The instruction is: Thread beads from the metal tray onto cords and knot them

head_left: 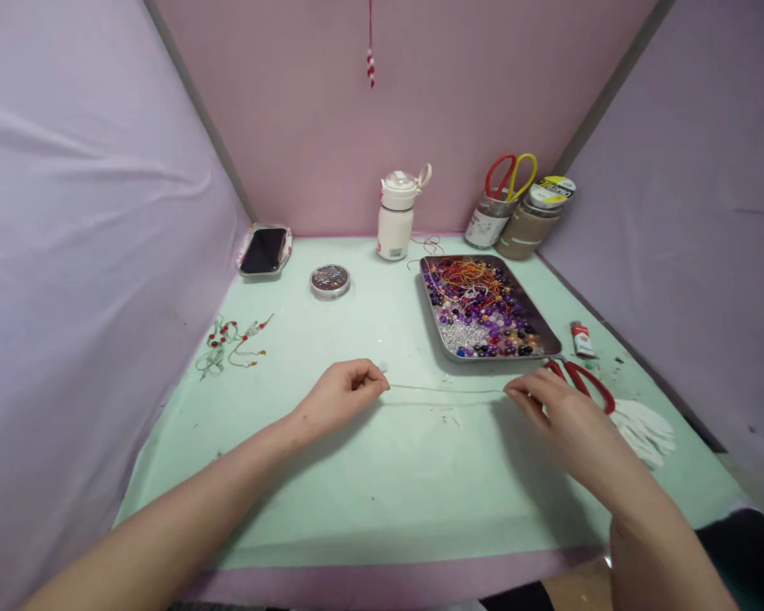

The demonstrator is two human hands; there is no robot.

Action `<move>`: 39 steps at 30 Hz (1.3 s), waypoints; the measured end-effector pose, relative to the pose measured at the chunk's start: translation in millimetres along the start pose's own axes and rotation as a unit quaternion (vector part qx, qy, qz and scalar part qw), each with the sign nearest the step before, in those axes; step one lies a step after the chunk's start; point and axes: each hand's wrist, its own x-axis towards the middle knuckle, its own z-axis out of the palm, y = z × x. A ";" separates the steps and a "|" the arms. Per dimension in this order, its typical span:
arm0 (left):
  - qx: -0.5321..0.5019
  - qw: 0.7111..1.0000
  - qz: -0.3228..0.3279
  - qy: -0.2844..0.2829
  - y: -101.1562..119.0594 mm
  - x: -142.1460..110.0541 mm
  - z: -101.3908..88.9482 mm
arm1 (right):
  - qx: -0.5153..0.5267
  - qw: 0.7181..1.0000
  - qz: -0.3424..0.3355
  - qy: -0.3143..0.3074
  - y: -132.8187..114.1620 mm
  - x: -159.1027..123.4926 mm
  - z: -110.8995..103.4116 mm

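A thin pale cord [446, 389] is stretched almost level between my two hands, just above the green tabletop. My left hand [350, 389] pinches one end between thumb and forefinger. At the other end, my right hand [551, 406] pinches the cord with its fingertips. Behind the right hand lies a metal tray [442, 339] full of purple, black, clear and orange beads [487, 314], with tangled orange cord [468, 280] on top. Red-handled scissors [586, 382] lie partly hidden beyond that hand.
White gloves [643, 428] and a small red-and-white bottle [581, 339] are at the right. Finished-looking beaded strings [229, 344] lie left. Farther back stand a round case [329, 280], a phone [264, 251], a white flask [396, 216] and jars [528, 227], one holding scissors [509, 176].
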 end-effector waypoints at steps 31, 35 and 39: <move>-0.007 0.995 0.046 0.085 -23.9 2.8 4.4 | 0.293 0.949 0.003 -0.118 -88.6 40.4 68.0; 0.031 0.982 0.136 0.124 -24.0 -2.3 10.1 | 0.296 0.950 0.005 -0.102 -89.2 40.4 69.2; 0.066 0.980 0.156 0.106 -27.6 -5.4 20.1 | 0.300 0.948 -0.001 -0.108 -90.6 39.7 70.7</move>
